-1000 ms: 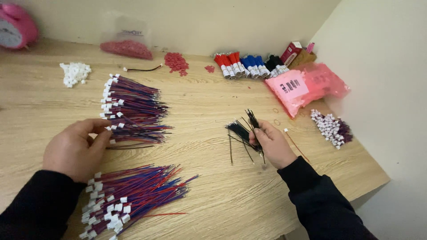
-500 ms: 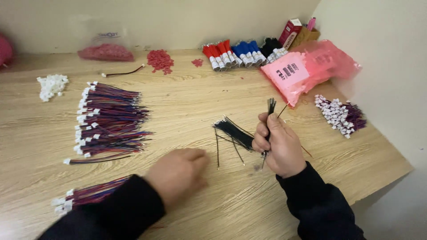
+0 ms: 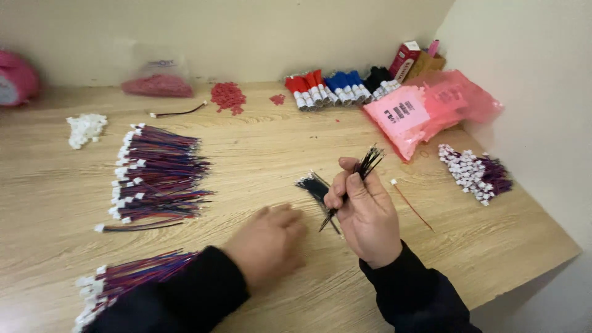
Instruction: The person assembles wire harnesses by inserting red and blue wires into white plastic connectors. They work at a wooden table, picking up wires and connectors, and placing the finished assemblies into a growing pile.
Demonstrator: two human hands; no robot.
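Observation:
My right hand holds a small bunch of thin black wires, their ends sticking up past my fingers. More black wires lie on the wooden table just left of that hand. My left hand is palm down on the table near the middle, blurred, with nothing seen in it. A pile of red and blue wires with white connectors lies to the left, and a second such pile sits by my left sleeve.
A single red wire lies right of my right hand. Pink plastic bags, a heap of purple wires with white plugs, red, blue and black wire bundles, red small parts and white connectors lie around.
My left hand left the wire pile on the left and moved to the table's middle, close to my right hand. My right hand lifted the black wires a little.

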